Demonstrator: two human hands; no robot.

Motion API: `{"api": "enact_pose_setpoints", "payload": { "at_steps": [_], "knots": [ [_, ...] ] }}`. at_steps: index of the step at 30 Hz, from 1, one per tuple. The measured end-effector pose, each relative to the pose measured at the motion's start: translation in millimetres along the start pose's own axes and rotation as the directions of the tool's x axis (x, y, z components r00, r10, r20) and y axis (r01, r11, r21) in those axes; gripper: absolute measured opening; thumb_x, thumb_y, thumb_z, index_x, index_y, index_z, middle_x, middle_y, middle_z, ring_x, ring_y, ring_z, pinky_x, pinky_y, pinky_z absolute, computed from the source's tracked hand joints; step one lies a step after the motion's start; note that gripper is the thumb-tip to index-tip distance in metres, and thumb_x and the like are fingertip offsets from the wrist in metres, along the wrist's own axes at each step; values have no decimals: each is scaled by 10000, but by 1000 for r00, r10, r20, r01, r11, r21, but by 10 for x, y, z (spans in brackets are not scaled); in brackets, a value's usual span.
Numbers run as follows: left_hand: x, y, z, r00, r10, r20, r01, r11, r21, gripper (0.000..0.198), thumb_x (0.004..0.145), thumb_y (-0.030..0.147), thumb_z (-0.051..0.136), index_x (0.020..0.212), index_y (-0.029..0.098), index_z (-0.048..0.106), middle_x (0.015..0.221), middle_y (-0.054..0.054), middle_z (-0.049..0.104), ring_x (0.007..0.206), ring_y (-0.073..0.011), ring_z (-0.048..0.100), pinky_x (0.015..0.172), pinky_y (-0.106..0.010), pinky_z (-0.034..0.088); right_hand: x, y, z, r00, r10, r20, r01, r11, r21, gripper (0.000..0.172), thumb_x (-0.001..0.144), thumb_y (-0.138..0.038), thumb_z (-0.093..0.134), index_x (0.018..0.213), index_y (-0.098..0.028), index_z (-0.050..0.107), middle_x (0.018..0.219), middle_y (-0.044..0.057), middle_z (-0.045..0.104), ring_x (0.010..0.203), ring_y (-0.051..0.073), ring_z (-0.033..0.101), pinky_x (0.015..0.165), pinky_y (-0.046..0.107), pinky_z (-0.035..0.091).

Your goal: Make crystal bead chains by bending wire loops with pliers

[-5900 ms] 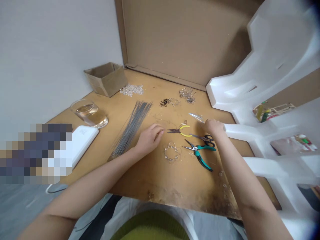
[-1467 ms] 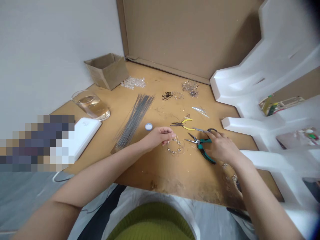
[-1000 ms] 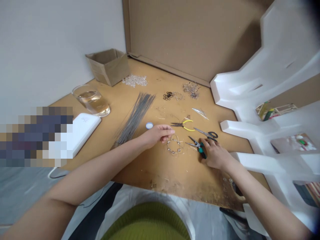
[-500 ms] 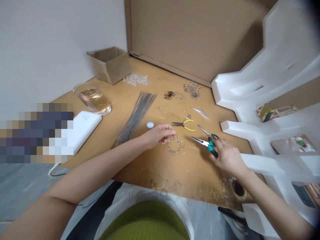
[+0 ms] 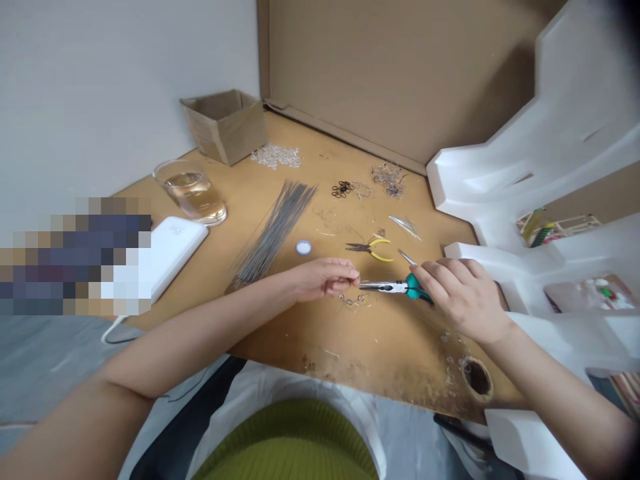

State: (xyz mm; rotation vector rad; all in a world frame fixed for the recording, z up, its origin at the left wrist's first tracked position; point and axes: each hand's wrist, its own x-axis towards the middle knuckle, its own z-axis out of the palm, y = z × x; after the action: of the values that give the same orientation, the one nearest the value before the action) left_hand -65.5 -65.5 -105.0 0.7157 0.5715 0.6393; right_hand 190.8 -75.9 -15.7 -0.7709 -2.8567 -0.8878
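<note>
Between the fingertips of my left hand (image 5: 330,279) is pinched a small ring of wire with clear beads (image 5: 355,301), which hangs just below the fingers. My right hand (image 5: 460,297) grips long-nose pliers (image 5: 395,287) with teal and black handles. Their tips reach the fingertips of my left hand; whether the jaws close on the wire I cannot tell. Scissors (image 5: 406,256) lie partly hidden behind my right hand. Yellow-handled pliers (image 5: 370,249) rest on the table just beyond both hands.
A bundle of grey wires (image 5: 277,233) and a small round blue-rimmed lid (image 5: 303,248) lie left of centre. Behind are clear beads (image 5: 276,156), dark rings (image 5: 343,190), a cardboard box (image 5: 227,130) and a glass of liquid (image 5: 193,197). The table (image 5: 320,333) has a hole (image 5: 477,379) at front right.
My right hand has brought the teal pliers leftward from beside the scissors to my left fingertips. The beaded ring is now partly covered by my left hand and the pliers.
</note>
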Motion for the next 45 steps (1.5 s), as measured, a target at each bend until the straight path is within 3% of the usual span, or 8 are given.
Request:
{"api": "enact_pose_setpoints", "payload": {
  "at_steps": [8,29,33,36,39,41,43,45],
  "knots": [
    [20,-7,-40,1000,3,3,-3,999,-52,163,695,192,662,658,90,542,674,-3,528,437,6,330,388,-142,175,37,24,3,1000,-12,4,12,999,39,280,894,-161,441,1146,-206,553,874,60,664,790,191,529,651,337,319],
    [11,-2,-35,999,-27,22,28,1000,-15,168,700,202,657,674,84,540,617,19,496,425,8,321,393,-147,164,98,3,-75,988,-138,-65,130,985,-115,193,872,-110,481,1043,-128,571,793,62,652,734,187,501,629,320,303],
    [14,-12,-22,999,47,-23,-44,991,127,166,723,232,617,684,101,523,637,13,517,419,1,305,400,-159,184,108,-9,-92,991,-132,-22,130,989,-63,180,879,-135,478,1020,-111,588,744,61,637,693,182,501,621,313,302],
    [-3,-50,19,962,258,-92,-198,888,414,145,749,246,579,702,130,506,649,11,543,437,-24,341,429,-175,245,142,-30,-126,990,-57,128,50,997,57,160,860,-192,500,964,-130,605,734,59,624,672,180,517,605,303,299],
    [-50,-105,80,855,511,-87,-307,633,710,113,766,236,565,723,147,512,629,24,526,509,-56,408,492,-189,305,211,-40,-197,923,50,382,-129,974,184,91,793,-223,540,846,-177,597,720,39,618,614,161,524,555,283,274],
    [-84,-136,116,805,592,-37,-325,492,808,100,787,225,539,725,149,518,649,16,542,559,-71,445,536,-199,334,265,-31,-260,849,97,520,-240,947,214,34,748,-222,543,757,-200,568,687,22,611,554,143,501,519,273,240],
    [-104,-156,139,785,619,10,-335,412,847,108,802,220,520,721,149,520,678,3,566,599,-81,472,571,-210,354,308,-12,-318,776,123,618,-324,919,224,26,709,-216,532,684,-212,529,612,4,579,500,130,460,493,267,213],
    [-104,-162,150,786,617,32,-352,406,843,123,807,231,521,717,148,523,693,-4,578,615,-84,485,584,-213,366,329,13,-355,712,137,689,-400,885,238,54,678,-213,521,632,-218,492,527,-14,514,456,119,404,471,262,202]
  ]
}}
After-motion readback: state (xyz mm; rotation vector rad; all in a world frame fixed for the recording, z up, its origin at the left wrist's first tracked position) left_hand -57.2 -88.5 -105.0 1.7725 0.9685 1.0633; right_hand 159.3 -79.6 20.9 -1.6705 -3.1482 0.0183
